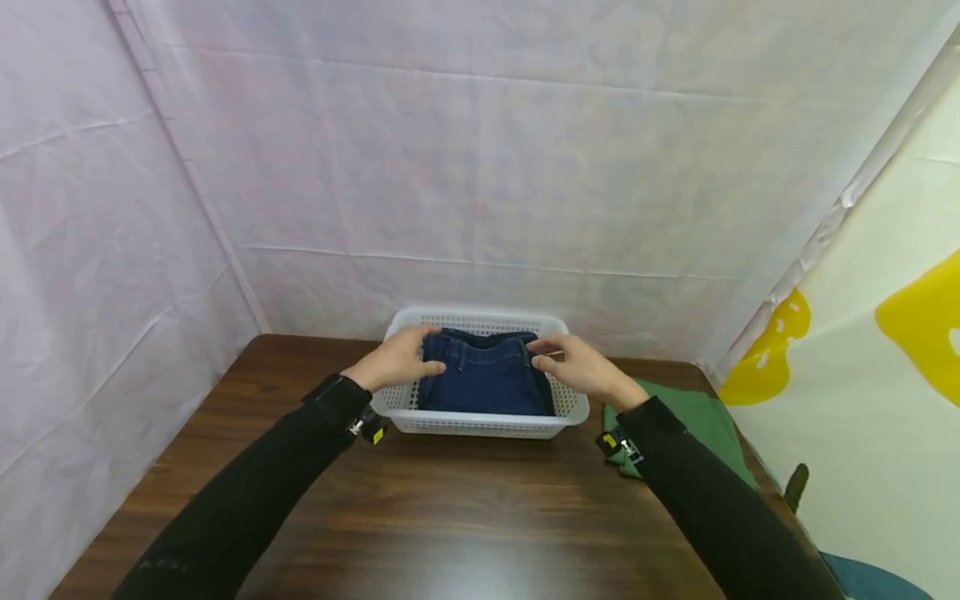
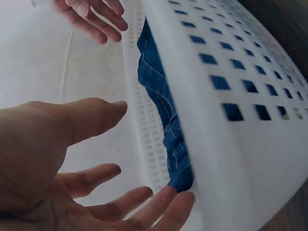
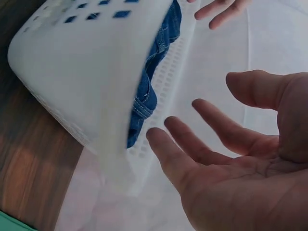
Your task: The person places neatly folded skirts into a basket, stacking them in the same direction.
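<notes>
Folded dark blue jeans lie inside a white perforated plastic basket, waistband toward the back. My left hand is over the basket's left side, its fingers spread and relaxed at the left end of the waistband. In the left wrist view, the lower fingertips of the left hand come right up to the denim. Over the basket's right side, my right hand has loosely bent fingers at the waistband's right end. Nothing shows between the thumb and fingers of the right hand in the right wrist view.
The basket stands on a dark wooden table, close to the white fabric wall behind it. A folded green cloth lies at the table's right edge, partly under my right forearm. Yellow shapes mark the right-hand curtain.
</notes>
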Demonstrator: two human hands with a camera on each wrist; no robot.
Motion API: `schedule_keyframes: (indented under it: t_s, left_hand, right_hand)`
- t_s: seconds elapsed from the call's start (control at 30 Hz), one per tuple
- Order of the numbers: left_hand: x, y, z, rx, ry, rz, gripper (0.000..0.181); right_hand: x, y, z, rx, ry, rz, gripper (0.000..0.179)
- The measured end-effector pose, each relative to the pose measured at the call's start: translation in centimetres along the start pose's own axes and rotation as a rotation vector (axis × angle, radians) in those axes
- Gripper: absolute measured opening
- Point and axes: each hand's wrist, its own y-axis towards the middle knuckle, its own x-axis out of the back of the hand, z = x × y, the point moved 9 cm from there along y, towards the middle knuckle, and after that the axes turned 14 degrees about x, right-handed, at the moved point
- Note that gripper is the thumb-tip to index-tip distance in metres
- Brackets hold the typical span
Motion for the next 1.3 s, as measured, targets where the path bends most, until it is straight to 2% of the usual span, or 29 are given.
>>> schedule_keyframes:
  t_s: [0.13, 0.23, 0.37, 0.5, 0.73, 0.83, 1.0, 1.3]
  left_hand:
    - [0.2, -1.1, -0.2, -0.052, -0.034, -0.035, 0.068]
    - [0.2, -1.8, -0.2, -0.073, -0.026, -0.073, 0.066]
    - [0.1, -2.9, -0.3, -0.092, 0.010, -0.121, 0.062]
    - [-0.1, -3.9, -0.8, -0.128, -0.006, -0.144, 0.056]
    - [-1.5, -5.9, -1.3, -0.163, -0.033, -0.146, 0.048]
    - [-2.3, -6.5, -1.6, -0.166, -0.027, -0.155, 0.046]
    - [-3.3, -7.4, -2.6, -0.201, -0.002, -0.184, 0.044]
    - [-4.9, -8.5, -4.9, -0.290, 0.006, -0.176, 0.044]
  right_hand:
    - [0.5, -1.1, 0.5, 0.070, -0.068, -0.066, 0.035]
    - [0.8, -2.1, 0.9, 0.123, -0.107, -0.111, 0.033]
    - [1.4, -3.4, 0.8, 0.152, -0.177, -0.170, 0.033]
    - [2.0, -5.0, 0.0, 0.120, -0.228, -0.216, 0.035]
    - [2.2, -7.5, -1.7, 0.089, -0.171, -0.257, 0.040]
    - [2.2, -8.6, -2.8, 0.052, -0.181, -0.264, 0.042]
    - [2.4, -10.7, -5.2, -0.040, -0.285, -0.253, 0.044]
    - [2.6, -13.5, -9.0, -0.158, -0.424, -0.188, 0.048]
